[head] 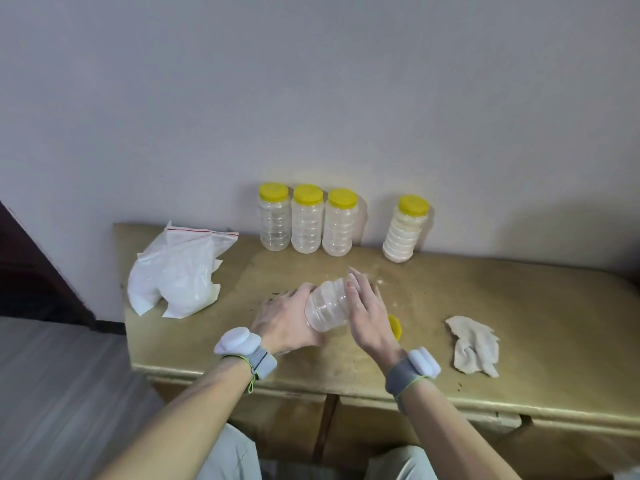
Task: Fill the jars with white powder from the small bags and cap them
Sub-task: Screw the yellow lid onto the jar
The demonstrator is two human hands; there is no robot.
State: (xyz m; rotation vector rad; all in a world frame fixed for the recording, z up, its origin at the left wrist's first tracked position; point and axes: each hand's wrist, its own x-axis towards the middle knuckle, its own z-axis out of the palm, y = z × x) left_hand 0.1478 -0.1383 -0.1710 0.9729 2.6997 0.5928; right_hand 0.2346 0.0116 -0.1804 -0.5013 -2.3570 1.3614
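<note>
A clear ribbed plastic jar [327, 306] lies tilted above the table between my hands, uncapped. My left hand [284, 318] grips its lower side, fingers curled under it. My right hand [365, 310] presses against the jar's upper end with fingers fairly straight. A yellow cap [395, 326] lies on the table, half hidden behind my right hand. At the left sit bags of white powder [176, 278]. Three capped, empty-looking jars [306, 220] stand in a row by the wall. Apart from them on the right stands a powder-filled capped jar [405, 230].
A crumpled beige cloth [476, 344] lies on the tan tabletop [536, 317] at the right. The wall runs directly behind the jars. The table's front edge [346, 382] is just below my wrists. Specks of powder dot the table surface near my hands.
</note>
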